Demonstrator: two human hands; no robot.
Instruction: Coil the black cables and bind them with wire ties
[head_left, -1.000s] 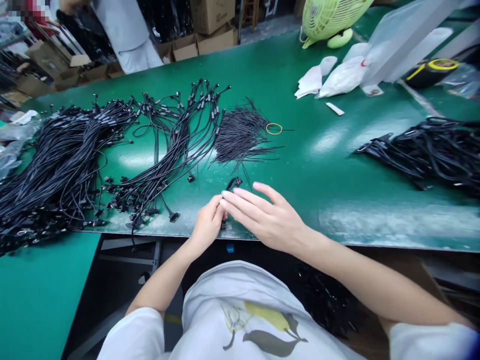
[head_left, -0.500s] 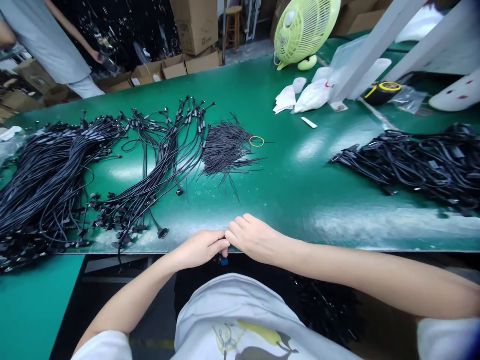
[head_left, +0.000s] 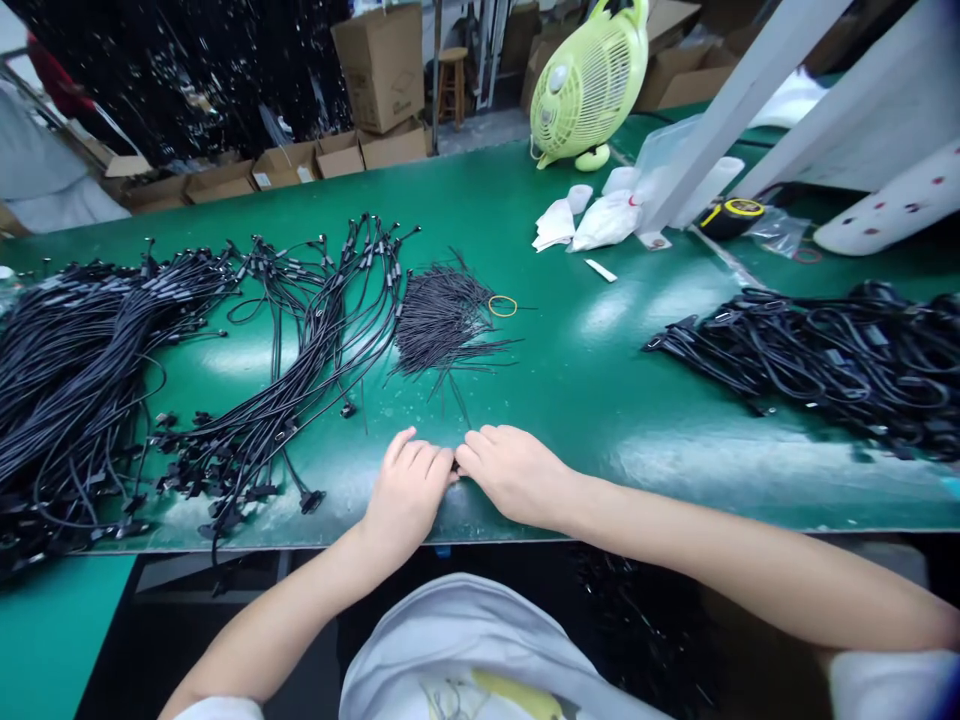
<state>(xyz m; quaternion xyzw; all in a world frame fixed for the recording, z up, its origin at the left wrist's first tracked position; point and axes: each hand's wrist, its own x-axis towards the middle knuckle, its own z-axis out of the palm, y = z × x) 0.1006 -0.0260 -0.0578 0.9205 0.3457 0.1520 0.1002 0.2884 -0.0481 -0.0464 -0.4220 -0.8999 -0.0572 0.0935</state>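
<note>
My left hand (head_left: 409, 490) and my right hand (head_left: 514, 475) rest on the front edge of the green table (head_left: 600, 370), fingertips meeting. A small black cable piece (head_left: 454, 465) shows between the fingertips; most of it is hidden under the fingers. Just beyond the hands lies a fan of thin black twist ties (head_left: 442, 315) with a yellow rubber band (head_left: 502, 305) beside it. A spread of black cables with connectors (head_left: 300, 340) lies to the left of my left hand.
A big heap of black cables (head_left: 67, 370) fills the table's left, another heap (head_left: 840, 355) the right. At the back stand a green fan (head_left: 589, 85), white bags (head_left: 592, 215), a tape roll (head_left: 731, 215) and cardboard boxes (head_left: 382, 60). A person's grey garment (head_left: 37, 185) shows far left.
Both hands drew back toward the table's front edge and closed together over the small cable. The right hand's fingers, spread a second ago, are now curled. The view tilted up.
</note>
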